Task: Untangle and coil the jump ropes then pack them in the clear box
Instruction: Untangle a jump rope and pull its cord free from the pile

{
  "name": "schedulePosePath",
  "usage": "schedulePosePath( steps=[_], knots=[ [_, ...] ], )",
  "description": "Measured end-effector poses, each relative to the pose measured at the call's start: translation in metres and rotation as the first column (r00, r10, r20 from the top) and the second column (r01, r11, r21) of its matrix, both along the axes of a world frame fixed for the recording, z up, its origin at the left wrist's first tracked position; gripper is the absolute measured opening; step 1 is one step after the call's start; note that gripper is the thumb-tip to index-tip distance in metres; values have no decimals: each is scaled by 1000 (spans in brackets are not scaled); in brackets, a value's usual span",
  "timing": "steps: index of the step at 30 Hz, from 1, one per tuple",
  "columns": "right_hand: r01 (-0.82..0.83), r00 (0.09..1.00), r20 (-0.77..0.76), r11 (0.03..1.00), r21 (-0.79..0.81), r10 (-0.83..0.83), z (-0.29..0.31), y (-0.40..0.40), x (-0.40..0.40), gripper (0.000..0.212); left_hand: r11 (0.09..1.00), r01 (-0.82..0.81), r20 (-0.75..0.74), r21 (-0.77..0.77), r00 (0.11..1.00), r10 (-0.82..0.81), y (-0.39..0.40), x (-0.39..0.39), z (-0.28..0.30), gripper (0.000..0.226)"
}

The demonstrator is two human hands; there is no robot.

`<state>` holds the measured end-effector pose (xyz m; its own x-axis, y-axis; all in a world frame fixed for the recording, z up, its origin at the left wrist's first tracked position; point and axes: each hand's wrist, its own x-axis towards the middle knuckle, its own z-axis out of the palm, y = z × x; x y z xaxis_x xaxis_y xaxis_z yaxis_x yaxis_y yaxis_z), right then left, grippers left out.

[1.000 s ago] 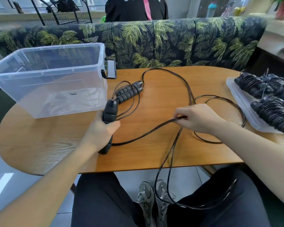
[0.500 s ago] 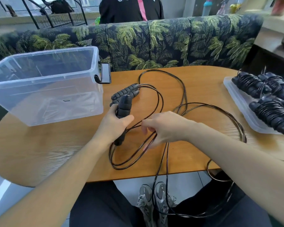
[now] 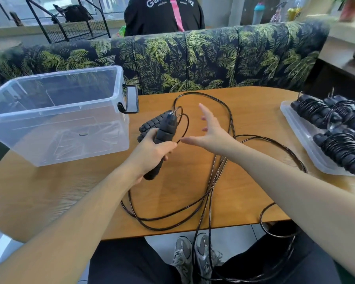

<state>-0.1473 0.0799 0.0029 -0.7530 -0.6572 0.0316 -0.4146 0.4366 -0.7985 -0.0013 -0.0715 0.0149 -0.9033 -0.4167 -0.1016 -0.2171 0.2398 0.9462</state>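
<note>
You sit at a rounded wooden counter (image 3: 49, 193). Beyond its far edge stands a sofa (image 3: 213, 58) upholstered in dark fabric with green palm-leaf print. Behind the sofa, a black wire rack (image 3: 74, 27) stands before daylit windows (image 3: 39, 7). Pale floor tiles (image 3: 160, 244) show below the counter.

A lounge or café corner: palm-print sofa (image 3: 193, 62) behind a wooden table (image 3: 49, 191).

Bright daylight from rear windows; wide-angle edges bend.
</note>
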Motion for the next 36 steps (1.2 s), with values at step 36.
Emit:
schedulePosePath(
  steps=[36],
  knots=[
    [60,813,564,941,-332,148,37,4,47,24,877,-91,-164,472,968,189,10,-11,-11,32]
  ],
)
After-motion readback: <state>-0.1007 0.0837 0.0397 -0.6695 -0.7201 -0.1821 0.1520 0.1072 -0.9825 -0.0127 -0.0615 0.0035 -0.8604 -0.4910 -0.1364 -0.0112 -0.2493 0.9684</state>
